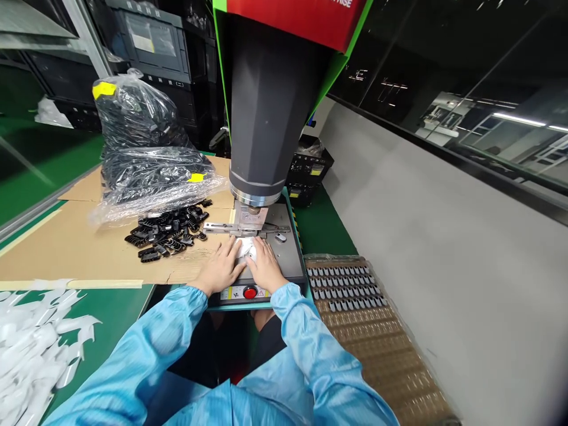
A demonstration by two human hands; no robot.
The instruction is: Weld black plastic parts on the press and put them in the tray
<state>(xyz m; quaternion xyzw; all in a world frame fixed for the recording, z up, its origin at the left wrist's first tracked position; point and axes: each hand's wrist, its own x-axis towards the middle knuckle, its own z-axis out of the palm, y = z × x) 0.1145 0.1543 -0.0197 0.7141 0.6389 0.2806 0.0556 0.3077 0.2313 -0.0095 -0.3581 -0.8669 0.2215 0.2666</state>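
Note:
A small, crumpled-looking white piece [245, 248] lies at the front of the machine's metal fixture [251, 218]; its exact kind is unclear. My left hand [220, 267] grips its left side, with the thumb reaching toward the middle. From the right, my right hand [266, 266] holds the same piece, thumb turned inward. Parts of it are covered by my fingers. Just above stands the dark cylindrical machine head [266, 118]. A small grey-and-black part [280, 237] rests on the machine's base plate [290, 260], right of the fixture.
Left of the fixture lies a pile of black plastic parts [168, 231], with filled clear bags [142, 130] behind it. White film scraps [35, 349] cover the lower left. A red button [249, 293] faces me. At right, a brown tray [368, 337] holds rows of grey parts [346, 288].

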